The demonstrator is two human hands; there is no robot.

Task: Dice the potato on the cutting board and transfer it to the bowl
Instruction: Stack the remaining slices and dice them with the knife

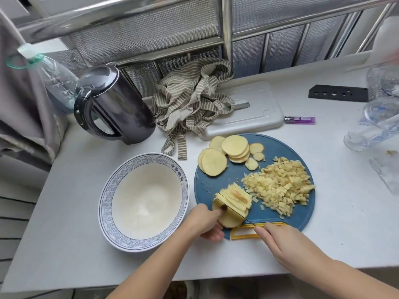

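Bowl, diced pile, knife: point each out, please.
bowl (104,203), head view, left rim band
diced pile (280,186), head view, middle of the heap
knife (250,222), head view, blade near the handle

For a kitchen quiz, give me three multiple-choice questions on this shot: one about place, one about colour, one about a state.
1. Where is the bowl relative to the round cutting board? A) left B) right C) behind
2. What colour is that board? A) white B) blue C) green
3. The bowl is: A) empty B) full of dice C) lidded

Answers: 1 A, it sits left of the board. 2 B, its bare surface is blue. 3 A, its inside is bare white, and the diced potato lies on the board.
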